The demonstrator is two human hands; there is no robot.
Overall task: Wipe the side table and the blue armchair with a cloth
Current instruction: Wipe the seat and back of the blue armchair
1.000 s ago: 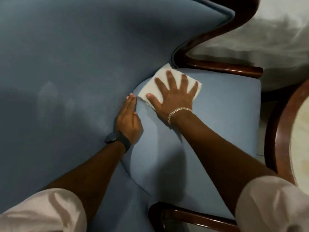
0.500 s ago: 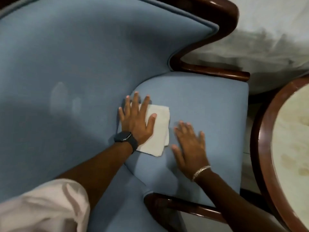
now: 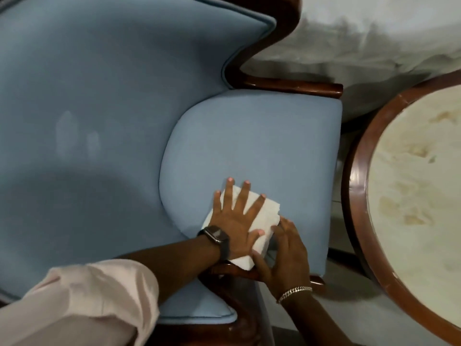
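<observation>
The blue armchair [image 3: 249,136] fills the left and middle of the view, with a light blue seat cushion and dark wooden arms. A folded white cloth [image 3: 268,216] lies on the near edge of the seat. My left hand [image 3: 237,218], a dark watch on its wrist, is pressed flat on the cloth with fingers spread. My right hand [image 3: 287,255], with a silver bracelet, rests at the cloth's near right corner and on the seat edge, fingers touching the cloth. The round side table [image 3: 359,196] with its wooden rim and pale stained top stands at the right.
A near wooden arm of the chair [image 3: 232,270] runs under both wrists. A far wooden arm [image 3: 294,84] borders the seat's other side. White bedding [image 3: 374,36] lies beyond the chair. A narrow strip of floor [image 3: 341,146] separates chair and table.
The cloth passed from my right hand to my left, and my left hand has dragged it across the seat to the near edge. My right hand has come up against the cloth.
</observation>
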